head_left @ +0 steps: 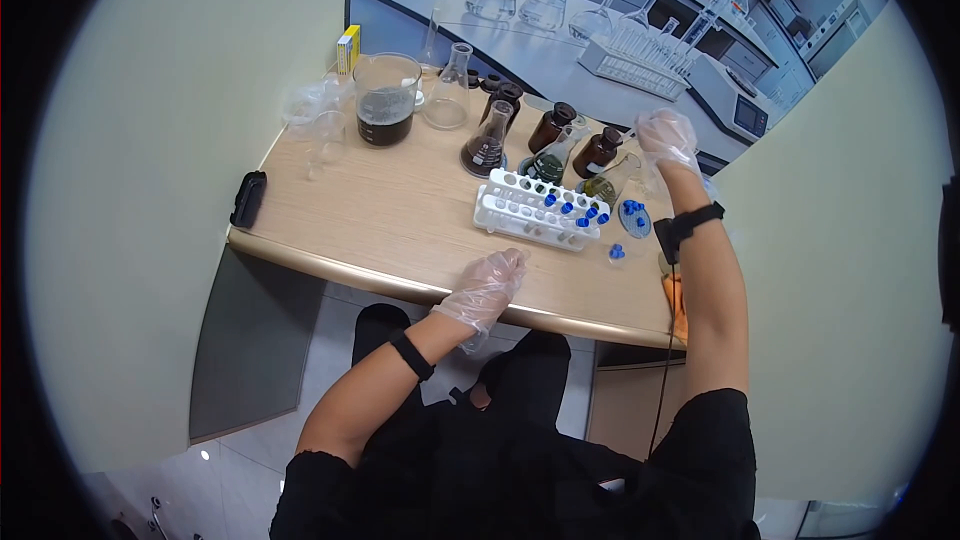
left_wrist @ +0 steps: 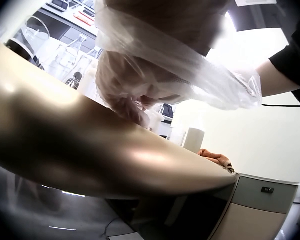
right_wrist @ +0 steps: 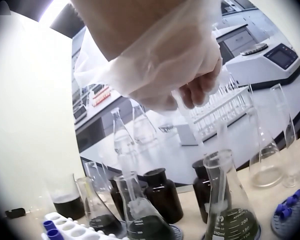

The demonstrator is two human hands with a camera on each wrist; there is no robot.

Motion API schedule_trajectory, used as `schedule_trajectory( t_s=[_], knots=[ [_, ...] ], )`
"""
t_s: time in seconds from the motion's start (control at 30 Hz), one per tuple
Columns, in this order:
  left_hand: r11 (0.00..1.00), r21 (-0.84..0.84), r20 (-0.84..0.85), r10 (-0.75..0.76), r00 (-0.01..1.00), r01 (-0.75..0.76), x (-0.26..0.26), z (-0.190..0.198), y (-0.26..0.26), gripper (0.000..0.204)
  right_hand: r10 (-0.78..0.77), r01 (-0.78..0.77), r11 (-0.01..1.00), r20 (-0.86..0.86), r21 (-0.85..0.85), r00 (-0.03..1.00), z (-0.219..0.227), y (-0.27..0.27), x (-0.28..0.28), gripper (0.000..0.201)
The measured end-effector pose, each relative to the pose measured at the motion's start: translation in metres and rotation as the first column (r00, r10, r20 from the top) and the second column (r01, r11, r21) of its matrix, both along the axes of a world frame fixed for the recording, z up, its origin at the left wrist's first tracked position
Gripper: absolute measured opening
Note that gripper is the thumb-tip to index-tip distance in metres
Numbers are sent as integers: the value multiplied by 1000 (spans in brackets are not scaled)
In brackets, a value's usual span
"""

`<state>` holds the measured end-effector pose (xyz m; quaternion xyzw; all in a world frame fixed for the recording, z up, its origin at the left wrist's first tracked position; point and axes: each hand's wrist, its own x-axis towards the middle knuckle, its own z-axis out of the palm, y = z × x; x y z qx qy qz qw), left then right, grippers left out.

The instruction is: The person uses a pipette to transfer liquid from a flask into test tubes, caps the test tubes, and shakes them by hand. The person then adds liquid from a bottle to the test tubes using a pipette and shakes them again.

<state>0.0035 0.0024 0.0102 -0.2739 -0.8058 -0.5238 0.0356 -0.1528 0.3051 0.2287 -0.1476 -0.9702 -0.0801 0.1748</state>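
Note:
My gloved right hand (head_left: 667, 140) is raised at the back right, fingers curled around a thin translucent dropper (right_wrist: 186, 106). Below it stands an Erlenmeyer flask (right_wrist: 235, 220) with dark greenish liquid. A second flask (right_wrist: 149, 227) beside it also has dark contents and a clear tube leaning inside. Gloved too, my left hand (head_left: 487, 288) rests at the table's front edge, its fingers loosely bent with nothing visible in them. Just beyond it is a white test tube rack (head_left: 530, 232), with several blue-capped tubes on its right side.
Brown bottles (head_left: 552, 127) stand behind the flasks. At the back left are a beaker (head_left: 385, 130) of dark liquid, an empty flask (head_left: 446, 112) and a yellow box (head_left: 348, 48). Blue caps lie on a dish (head_left: 634, 225) at the right, behind an orange cloth (head_left: 674, 308).

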Motion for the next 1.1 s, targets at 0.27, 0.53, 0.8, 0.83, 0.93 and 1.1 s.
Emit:
schedule_trajectory(
  t_s=[0.27, 0.53, 0.8, 0.83, 0.93, 1.1],
  knots=[
    [998, -54, 44, -32, 999, 35, -3, 3, -3, 25, 16, -115, 969, 412, 216, 911, -50, 34, -62, 25],
    [993, -113, 9, -28, 1000, 29, -5, 1, -2, 26, 77, -389, 794, 557, 467, 827, -56, 51, -75, 23],
    [992, -123, -9, -26, 1000, 24, -6, -2, -1, 24, 109, -307, 880, 475, 363, 873, -51, 46, -66, 24],
    [992, -122, -9, -25, 1000, 24, -6, -1, -1, 24, 143, -362, 854, 499, 375, 855, -53, 49, -68, 26],
    [992, -127, -12, -28, 1000, 26, -5, 1, -1, 24, 69, -208, 939, 444, 273, 893, -57, 53, -75, 29],
    [994, -103, -32, -31, 999, 27, -4, 0, -2, 25, 17, -54, 993, 329, 103, 944, -37, 24, -52, 35]
  ],
)
